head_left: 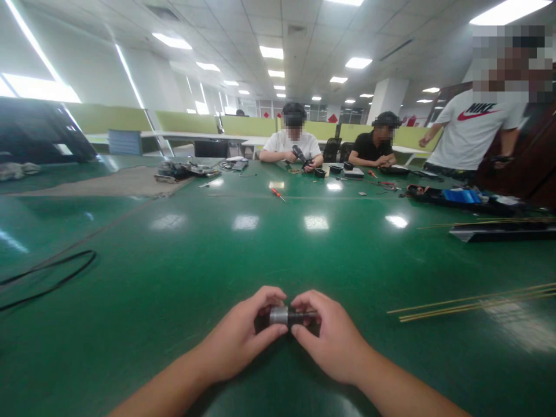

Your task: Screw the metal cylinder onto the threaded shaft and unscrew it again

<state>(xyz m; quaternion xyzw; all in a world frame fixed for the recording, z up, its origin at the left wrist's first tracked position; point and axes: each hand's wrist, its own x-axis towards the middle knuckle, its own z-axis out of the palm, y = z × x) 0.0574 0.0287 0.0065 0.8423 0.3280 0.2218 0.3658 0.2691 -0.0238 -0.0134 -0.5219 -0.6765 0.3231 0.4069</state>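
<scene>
A small cylindrical metal part lies sideways between my two hands, low in the middle of the head view. Its left section is a smooth silver barrel; a dark ribbed shaft runs out of it to the right. My left hand has thumb and fingers curled round the barrel, which hides its left end. Around the shaft end closes my right hand, thumb below and fingers above. The two sets of fingertips almost meet over the middle of the part. Both hands are close above the green tabletop.
Thin brass-coloured rods lie at the right, with a black channel beyond. A black cable loops at the left. Farther off lies a red screwdriver. A person opposite holds a power tool; two others are at the right.
</scene>
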